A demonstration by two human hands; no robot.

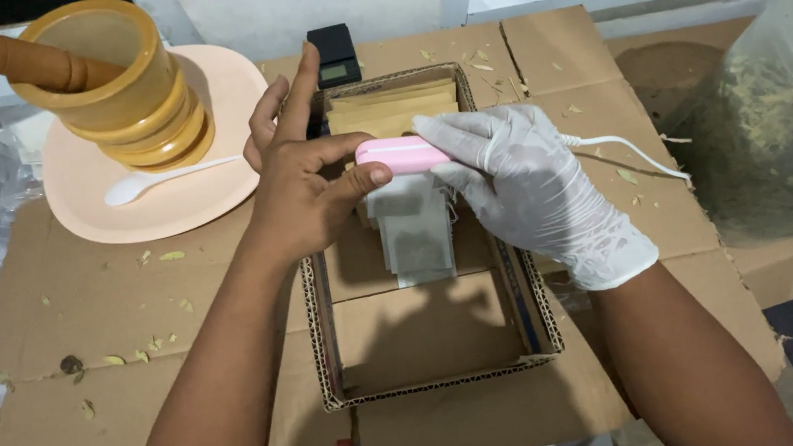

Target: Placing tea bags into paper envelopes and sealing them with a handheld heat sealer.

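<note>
Head view looks down on a shallow corrugated cardboard tray [435,375] set on flattened brown cardboard sheets [106,319], with both hands meeting over its upper half. Between them sits a small pink handheld device with a white cord [400,155]; the bare left hand [305,179] pinches its left end between thumb and curled fingers, index finger raised straight up, while the white-gloved right hand [523,187] closes its fingers around the other end. A pale paper sachet [415,231] hangs just below the device, over the tray; whether it is clamped in the device cannot be told. Behind it, tan paper envelopes [392,107] stand in the tray. Risk, as a judgement: the sachet looks lightly held, so a loosened pinch could drop it or tilt it and spill its fill, and the trailing cord could snag on the tray edge and tug the device askew. Both forearms angle inward from the lower frame, wrists level. To the left a yellow-brown wooden mortar with pestle [122,80] stands on a peach plate [91,195] beside a white plastic spoon [164,179]; a clear bag of dried leaves [788,124] sits at right.
</note>
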